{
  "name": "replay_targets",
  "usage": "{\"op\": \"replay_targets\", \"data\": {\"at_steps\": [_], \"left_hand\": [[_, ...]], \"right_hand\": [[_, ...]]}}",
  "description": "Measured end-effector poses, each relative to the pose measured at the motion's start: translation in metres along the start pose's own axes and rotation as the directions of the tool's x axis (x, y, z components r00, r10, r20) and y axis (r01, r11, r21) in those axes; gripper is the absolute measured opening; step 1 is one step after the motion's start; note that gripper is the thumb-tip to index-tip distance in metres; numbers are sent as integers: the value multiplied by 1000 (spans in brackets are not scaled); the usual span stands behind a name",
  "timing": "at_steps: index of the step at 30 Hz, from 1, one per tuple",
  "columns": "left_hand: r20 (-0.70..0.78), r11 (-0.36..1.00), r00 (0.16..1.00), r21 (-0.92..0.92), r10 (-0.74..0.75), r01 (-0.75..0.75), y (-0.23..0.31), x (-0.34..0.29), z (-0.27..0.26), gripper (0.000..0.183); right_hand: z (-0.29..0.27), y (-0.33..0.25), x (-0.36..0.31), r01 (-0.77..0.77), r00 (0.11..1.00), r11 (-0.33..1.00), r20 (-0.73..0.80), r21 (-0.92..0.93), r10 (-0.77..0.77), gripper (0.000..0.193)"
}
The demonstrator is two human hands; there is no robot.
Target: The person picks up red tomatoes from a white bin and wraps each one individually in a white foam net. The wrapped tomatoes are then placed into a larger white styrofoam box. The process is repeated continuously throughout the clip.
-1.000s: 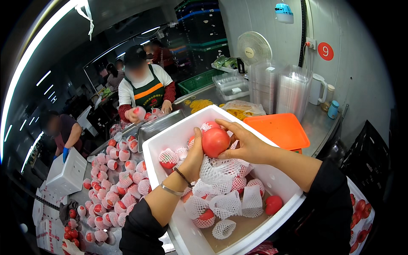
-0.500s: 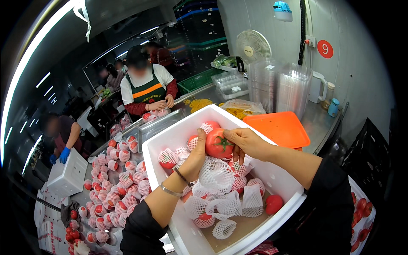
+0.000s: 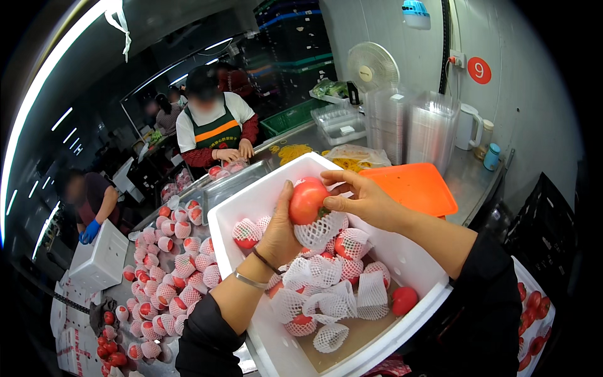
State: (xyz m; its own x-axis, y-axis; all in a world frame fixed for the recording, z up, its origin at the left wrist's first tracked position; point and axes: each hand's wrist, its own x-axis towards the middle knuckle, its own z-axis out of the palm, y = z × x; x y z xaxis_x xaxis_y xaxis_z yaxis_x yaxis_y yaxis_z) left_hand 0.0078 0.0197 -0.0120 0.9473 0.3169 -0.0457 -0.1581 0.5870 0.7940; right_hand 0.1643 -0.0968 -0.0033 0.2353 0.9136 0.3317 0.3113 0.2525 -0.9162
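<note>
My left hand (image 3: 281,234) grips a large red tomato (image 3: 308,200), its thumb along the left side. A white foam net sleeve (image 3: 317,231) hugs the tomato's underside. On the right, my right hand (image 3: 361,200) has its fingers parted, with thumb and fingertips at the tomato's edge. Both hands are over a white foam box (image 3: 233,213). Inside it lie net-sleeved tomatoes (image 3: 353,242), loose empty sleeves (image 3: 373,295) and a bare tomato (image 3: 404,301).
Many sleeved tomatoes (image 3: 166,293) cover the table at left. A metal tray (image 3: 242,185), an orange tray (image 3: 411,188) and stacked clear containers (image 3: 432,132) stand beyond the box. A co-worker (image 3: 217,129) works across the table; another person (image 3: 94,204) is beside a white box (image 3: 100,261).
The tomato has turned, so its green stem end no longer faces up. The net sleeve has come up against its underside. My right fingers have shifted and spread at its right edge.
</note>
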Motion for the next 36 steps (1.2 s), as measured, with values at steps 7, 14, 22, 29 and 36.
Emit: {"op": "replay_targets", "data": {"at_steps": [7,14,22,29,36], "left_hand": [[37,966,968,-78,249,-246,12,-8,-3,51],[135,947,946,91,293,-307,10,-10,-1,64],[23,752,961,617,276,-230,-3,-7,10,87],[145,847,969,472,199,-245,2,-7,10,85],[4,534,894,801,448,-271,-2,-2,9,71]], "right_hand": [[-15,7,9,-601,773,681,520,419,363,59],[-5,-4,6,-197,980,733,129,652,148,37],[-7,-13,-1,-126,991,784,42,608,127,24],[-17,-9,4,-119,985,815,-35,567,168,34],[-4,-31,-9,-97,983,925,180,368,31,54]]}}
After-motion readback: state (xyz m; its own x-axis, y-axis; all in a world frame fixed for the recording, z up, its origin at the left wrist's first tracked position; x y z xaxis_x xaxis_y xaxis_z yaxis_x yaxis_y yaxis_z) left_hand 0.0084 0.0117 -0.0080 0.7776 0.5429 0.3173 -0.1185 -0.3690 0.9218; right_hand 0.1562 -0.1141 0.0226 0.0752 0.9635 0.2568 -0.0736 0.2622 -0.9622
